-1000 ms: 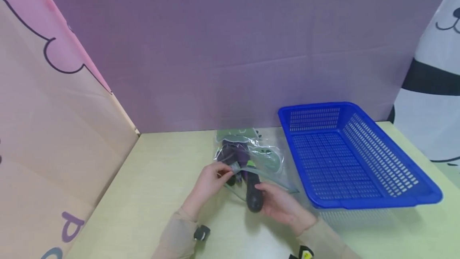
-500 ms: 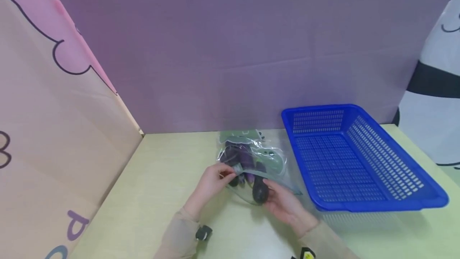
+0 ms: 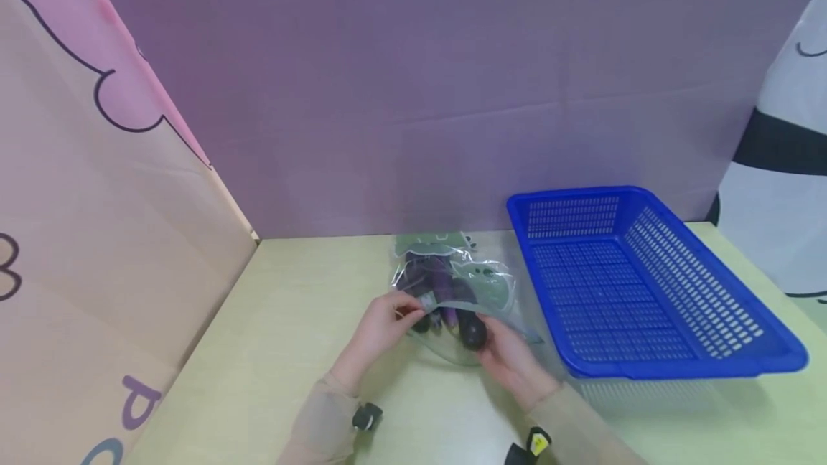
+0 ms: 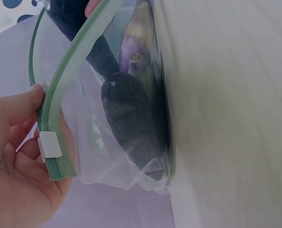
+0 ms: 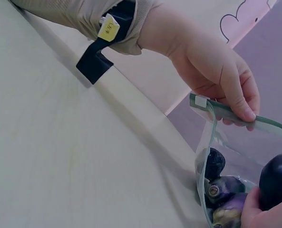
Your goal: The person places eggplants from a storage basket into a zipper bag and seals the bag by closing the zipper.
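We see a clear zip bag [image 3: 452,285] lying on the pale counter [image 3: 291,350], its closed bottom toward the back wall and its green-edged mouth turned toward us, so the opening faces both hands. Our left hand [image 3: 381,325] pinches the upper lip of that mouth by the zip strip [image 4: 60,118], right at the white slider [image 4: 49,145], and lifts it clear of the lower lip; the left wrist view shows thumb and fingers closed on the strip. Our right hand [image 3: 510,357] sits just in front of the mouth with its fingers curled round the blunt end of a dark eggplant [image 3: 472,330]. The eggplant's long axis runs front to back, in line with the bag, its far part already inside and its near end at the opening (how much is in we cannot tell exactly). Other purple eggplants [image 4: 131,123] lie deeper in the bag, touching one another, on the side against the counter.

The right hand is the nearer one to the eggplant; the left is beside it, on the bag's left corner. A blue basket [image 3: 646,285] stands just right of the bag.
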`<move>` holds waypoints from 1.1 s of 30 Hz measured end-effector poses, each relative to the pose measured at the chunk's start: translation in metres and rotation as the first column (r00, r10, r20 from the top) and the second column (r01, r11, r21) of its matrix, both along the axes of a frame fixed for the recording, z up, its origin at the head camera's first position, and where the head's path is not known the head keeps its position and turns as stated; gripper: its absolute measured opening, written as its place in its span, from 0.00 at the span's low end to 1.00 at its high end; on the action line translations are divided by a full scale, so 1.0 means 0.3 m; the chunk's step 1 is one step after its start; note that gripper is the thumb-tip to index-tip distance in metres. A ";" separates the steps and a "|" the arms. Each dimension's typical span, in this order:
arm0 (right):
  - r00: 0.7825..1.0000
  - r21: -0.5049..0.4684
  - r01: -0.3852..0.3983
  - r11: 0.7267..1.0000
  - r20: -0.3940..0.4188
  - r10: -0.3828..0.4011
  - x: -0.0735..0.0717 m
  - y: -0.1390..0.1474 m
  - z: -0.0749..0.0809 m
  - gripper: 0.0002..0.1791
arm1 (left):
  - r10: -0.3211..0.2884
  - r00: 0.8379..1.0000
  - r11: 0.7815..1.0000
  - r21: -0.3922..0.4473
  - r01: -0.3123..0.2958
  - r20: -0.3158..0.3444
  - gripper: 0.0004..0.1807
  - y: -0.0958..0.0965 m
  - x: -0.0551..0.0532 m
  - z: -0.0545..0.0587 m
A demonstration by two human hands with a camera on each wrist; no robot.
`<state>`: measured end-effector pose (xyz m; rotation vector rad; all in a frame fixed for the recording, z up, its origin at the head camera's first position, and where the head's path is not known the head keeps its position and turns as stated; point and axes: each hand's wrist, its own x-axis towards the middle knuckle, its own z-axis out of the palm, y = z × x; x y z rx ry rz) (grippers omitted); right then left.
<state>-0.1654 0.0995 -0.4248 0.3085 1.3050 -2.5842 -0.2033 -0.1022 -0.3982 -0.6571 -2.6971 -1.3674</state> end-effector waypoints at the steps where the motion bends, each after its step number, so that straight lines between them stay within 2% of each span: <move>1: 1.000 0.011 0.007 1.000 -0.001 -0.007 -0.003 -0.001 -0.001 0.14 | -0.001 1.000 1.000 0.000 0.001 -0.004 0.03 0.000 0.000 0.000; 5: 1.000 0.050 0.023 0.998 -0.018 -0.022 -0.016 -0.004 -0.006 0.19 | -0.001 1.000 1.000 0.001 0.001 -0.012 0.03 0.001 -0.001 0.002; 11: 0.996 0.090 0.092 0.992 -0.030 -0.090 -0.043 -0.018 -0.014 0.11 | -0.013 1.000 1.000 0.002 0.013 -0.005 0.03 0.000 0.000 -0.002; 14: 0.994 0.154 0.104 0.983 -0.043 -0.098 -0.054 -0.018 -0.015 0.12 | -0.018 1.000 1.000 0.005 0.018 -0.005 0.03 0.001 0.003 -0.001; 18: 0.995 0.277 0.101 0.956 -0.045 -0.092 -0.072 -0.011 -0.010 0.17 | -0.025 1.000 1.000 0.001 0.025 -0.014 0.04 0.003 0.006 0.003; 20: 0.996 0.382 0.087 0.920 -0.064 -0.068 -0.080 -0.008 -0.007 0.20 | -0.029 0.999 1.000 -0.004 0.029 -0.015 0.04 0.004 0.006 0.004; 22: 0.996 0.491 0.068 0.869 -0.084 -0.031 -0.087 -0.005 -0.003 0.22 | -0.031 0.999 1.000 -0.006 0.031 -0.010 0.04 0.004 0.006 0.006; 23: 0.994 0.566 0.069 0.821 -0.106 -0.010 -0.090 -0.004 -0.001 0.23 | -0.033 0.999 0.999 -0.007 0.033 -0.008 0.04 0.004 0.006 0.005; 25: 0.987 0.713 0.082 0.697 -0.157 0.044 -0.092 -0.003 0.006 0.24 | -0.036 0.999 0.999 -0.007 0.036 -0.004 0.04 0.004 0.006 0.005; 29: 0.979 0.870 0.085 0.485 -0.163 0.121 -0.094 -0.001 0.021 0.25 | -0.039 0.999 0.999 -0.007 0.039 -0.001 0.04 0.003 0.006 0.006; 30: 0.978 0.886 0.082 0.456 -0.160 0.135 -0.094 0.000 0.024 0.25 | -0.037 0.999 0.999 -0.008 0.037 -0.001 0.04 0.003 0.006 0.007; 33: 0.975 0.900 0.068 0.431 -0.150 0.161 -0.097 0.001 0.026 0.26 | -0.038 0.999 0.999 -0.009 0.038 -0.004 0.04 0.003 0.009 0.009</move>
